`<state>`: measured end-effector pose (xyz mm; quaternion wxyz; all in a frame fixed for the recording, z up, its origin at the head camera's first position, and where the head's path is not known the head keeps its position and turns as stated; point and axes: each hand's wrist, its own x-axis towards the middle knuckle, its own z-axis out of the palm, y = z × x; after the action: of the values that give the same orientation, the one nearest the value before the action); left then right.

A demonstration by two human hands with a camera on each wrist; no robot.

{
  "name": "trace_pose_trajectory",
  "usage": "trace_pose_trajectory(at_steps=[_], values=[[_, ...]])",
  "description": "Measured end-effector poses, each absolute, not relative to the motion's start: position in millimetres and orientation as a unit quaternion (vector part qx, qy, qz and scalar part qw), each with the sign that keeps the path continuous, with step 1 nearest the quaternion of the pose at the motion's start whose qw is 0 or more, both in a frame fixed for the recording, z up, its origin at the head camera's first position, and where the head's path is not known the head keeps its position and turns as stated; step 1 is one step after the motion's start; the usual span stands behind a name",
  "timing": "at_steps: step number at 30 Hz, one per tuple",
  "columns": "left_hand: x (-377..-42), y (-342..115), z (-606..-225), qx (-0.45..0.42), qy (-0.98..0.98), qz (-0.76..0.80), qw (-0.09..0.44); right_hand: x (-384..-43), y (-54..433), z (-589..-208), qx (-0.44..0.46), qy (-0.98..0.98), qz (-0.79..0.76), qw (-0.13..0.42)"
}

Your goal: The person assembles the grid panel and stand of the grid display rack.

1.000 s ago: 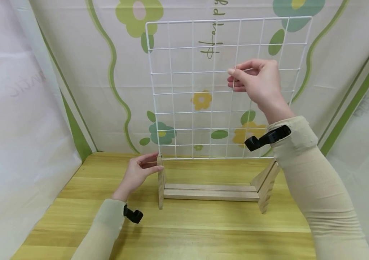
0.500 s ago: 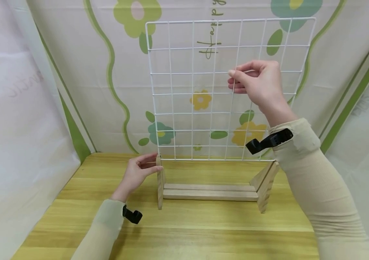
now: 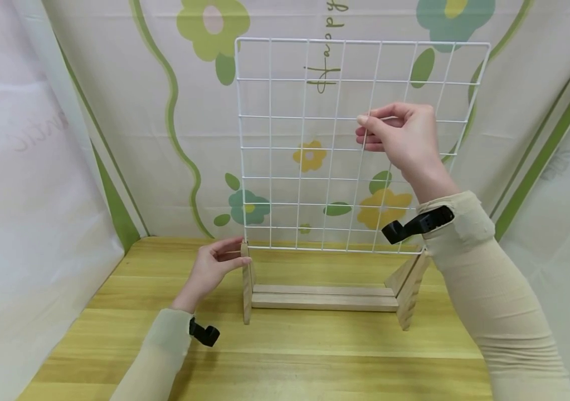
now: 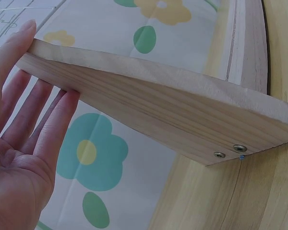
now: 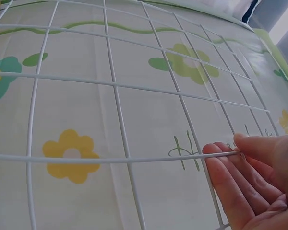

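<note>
A white wire grid panel [image 3: 321,149] stands upright above a pale wooden stand [image 3: 325,303]. Its lower corners meet the tops of the stand's two side pieces; whether they sit in the slots is too small to tell. My right hand [image 3: 407,136] pinches one of the grid's upright wires, right of its middle, between thumb and fingers. My left hand [image 3: 214,267] holds the top of the stand's left side piece [image 4: 149,96], thumb on one side and fingertips on the other. Two screw heads show low on that piece in the left wrist view.
The stand rests on a wood-grain tabletop [image 3: 290,356]. Close behind the grid hangs a white cloth [image 3: 274,128] printed with flowers. White cloth walls [image 3: 24,195] with green edging rise on the left and right.
The grid has shifted a little to the right and down, with my right hand moving along with it. Its lower right corner now sits lower. My left hand has stayed on the stand.
</note>
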<state>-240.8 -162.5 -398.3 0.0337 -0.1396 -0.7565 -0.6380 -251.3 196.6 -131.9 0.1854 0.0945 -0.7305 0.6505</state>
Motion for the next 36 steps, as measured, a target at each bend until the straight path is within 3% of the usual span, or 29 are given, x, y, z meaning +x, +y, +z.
trace_pose_trajectory(at_steps=[36], values=[[-250, -165, -410, -0.141, -0.757, -0.637, 0.034, -252, 193, -148, 0.119, -0.738, 0.629, 0.213]])
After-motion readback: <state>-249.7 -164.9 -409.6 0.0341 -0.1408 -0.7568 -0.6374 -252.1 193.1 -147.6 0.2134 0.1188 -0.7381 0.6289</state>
